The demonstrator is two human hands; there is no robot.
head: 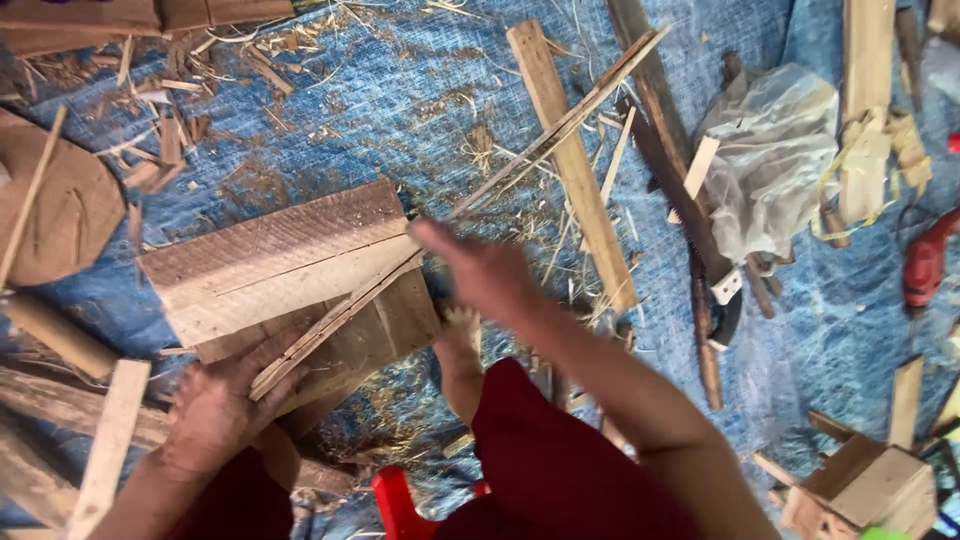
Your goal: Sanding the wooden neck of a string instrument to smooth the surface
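Steadying stacked planks (290,275) at frame centre.
Your left hand (215,410) grips their lower edge; your right hand (480,270), blurred, seems spread flat.

A blue tarpaulin (400,90) is covering the floor, and wood shavings (175,75) are lying scattered across it. A long pale plank (572,165) is lying at a slant, with a thin splinter strip (560,125) crossing it. A crumpled clear plastic bag (775,155) is sitting to its right. A handsaw (700,235) is lying beside the bag. A red power drill (925,260) is resting at the right edge. A small wooden box (870,485) is standing at lower right. A red plastic stool (400,505) is showing at the bottom.
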